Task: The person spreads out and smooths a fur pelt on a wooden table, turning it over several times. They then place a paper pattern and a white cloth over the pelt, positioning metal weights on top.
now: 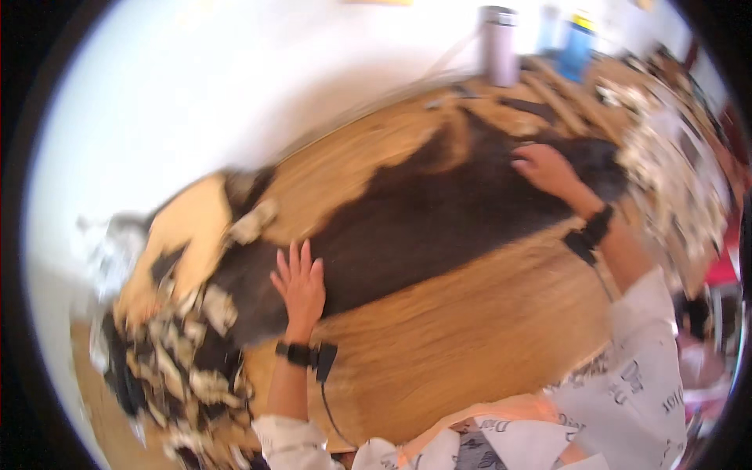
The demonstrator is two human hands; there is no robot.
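Note:
A long dark brown pelt (411, 223), apparently fur or hide, lies across the wooden table (458, 335). Its near edge is fairly straight and its far edge is ragged. My left hand (302, 288) rests flat on the pelt's left part with fingers spread and nothing in them. Over the right part is my right hand (546, 170), its fingers curled down at the pelt; blur hides whether they pinch anything. Each wrist wears a black strap with a small device and a cable.
Pale and dark scraps (176, 364) are heaped at the table's left end, below a tan hide piece (194, 235). Cream strips (670, 170) pile up at the right. Along the back stand a pinkish tumbler (500, 50) and a blue bottle (576, 50), near wooden sticks (555, 103).

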